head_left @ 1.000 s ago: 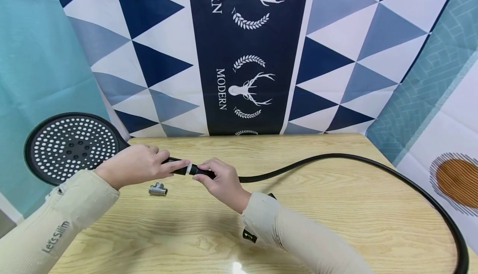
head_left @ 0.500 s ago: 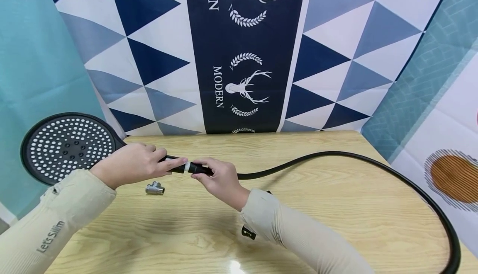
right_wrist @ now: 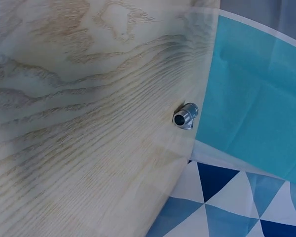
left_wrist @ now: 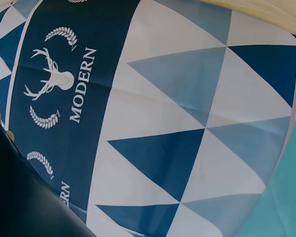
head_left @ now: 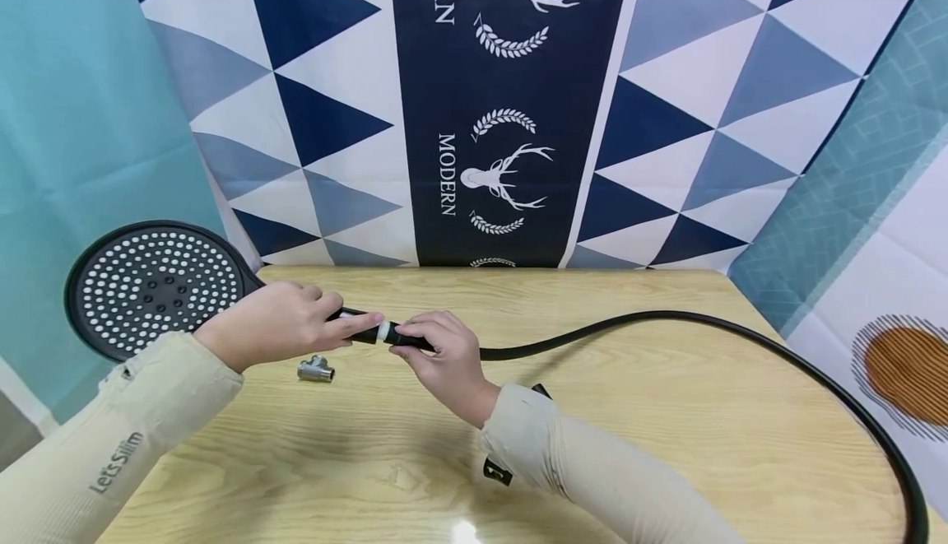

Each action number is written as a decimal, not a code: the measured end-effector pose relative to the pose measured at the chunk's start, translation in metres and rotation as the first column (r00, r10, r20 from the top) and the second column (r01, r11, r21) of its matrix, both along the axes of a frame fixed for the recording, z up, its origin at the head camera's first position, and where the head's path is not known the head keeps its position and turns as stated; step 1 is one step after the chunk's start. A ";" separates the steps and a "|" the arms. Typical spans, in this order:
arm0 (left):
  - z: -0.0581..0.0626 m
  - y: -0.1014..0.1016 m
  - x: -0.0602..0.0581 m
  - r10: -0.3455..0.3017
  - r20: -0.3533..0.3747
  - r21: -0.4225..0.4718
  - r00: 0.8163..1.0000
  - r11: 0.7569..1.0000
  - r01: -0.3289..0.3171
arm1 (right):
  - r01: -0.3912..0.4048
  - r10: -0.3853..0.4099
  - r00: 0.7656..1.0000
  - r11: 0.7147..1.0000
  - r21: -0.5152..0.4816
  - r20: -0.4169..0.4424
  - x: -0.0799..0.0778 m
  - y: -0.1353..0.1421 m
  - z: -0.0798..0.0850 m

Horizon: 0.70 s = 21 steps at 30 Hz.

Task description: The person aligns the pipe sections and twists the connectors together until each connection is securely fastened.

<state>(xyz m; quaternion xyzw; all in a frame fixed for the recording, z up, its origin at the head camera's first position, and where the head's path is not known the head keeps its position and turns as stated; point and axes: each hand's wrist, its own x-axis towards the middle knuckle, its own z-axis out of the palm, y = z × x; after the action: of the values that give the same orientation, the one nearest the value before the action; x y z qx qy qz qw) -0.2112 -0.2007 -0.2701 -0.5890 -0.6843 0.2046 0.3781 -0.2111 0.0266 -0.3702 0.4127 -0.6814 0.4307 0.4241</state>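
Observation:
My left hand [head_left: 277, 326] grips the handle of a large round black shower head [head_left: 159, 289], its index finger stretched along the handle. The perforated face with white nozzles is turned up toward the head camera. From the right, my right hand [head_left: 448, 363] pinches the end of a black shower hose [head_left: 666, 315] between thumb and fingers. A white ring [head_left: 383, 331] shows where the handle and hose end meet in line, above the table. A large dark curved surface [left_wrist: 24, 197] fills the lower left of the left wrist view.
A small chrome T-shaped fitting [head_left: 316, 369] lies on the wooden table [head_left: 355, 478] below the left hand. The hose loops out to the table's right side. A black item [head_left: 497, 471] shows beside the right cuff. Patterned curtains [head_left: 341, 116] stand behind and beside the table.
The head view shifts a little left, then back right. Both hands keep hold of the handle and hose end; the right fingers shift only slightly at the joint.

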 end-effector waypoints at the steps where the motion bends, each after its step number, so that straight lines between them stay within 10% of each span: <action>1: -0.001 0.000 0.000 0.005 0.003 -0.005 1.000 1.000 -0.005 | -0.009 0.009 1.000 1.000 -0.004 -0.001 -0.001 0.000 -0.001; 21: -0.002 0.005 0.003 0.012 0.004 -0.049 1.000 0.999 -0.012 | -0.086 0.080 0.995 0.991 0.100 0.059 -0.004 0.011 0.000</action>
<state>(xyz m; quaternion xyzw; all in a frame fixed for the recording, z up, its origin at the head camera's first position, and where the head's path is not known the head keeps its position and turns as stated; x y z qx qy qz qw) -0.2079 -0.1960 -0.2716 -0.5945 -0.6834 0.2221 0.3608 -0.2150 0.0375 -0.3704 0.4498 -0.6962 0.4239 0.3651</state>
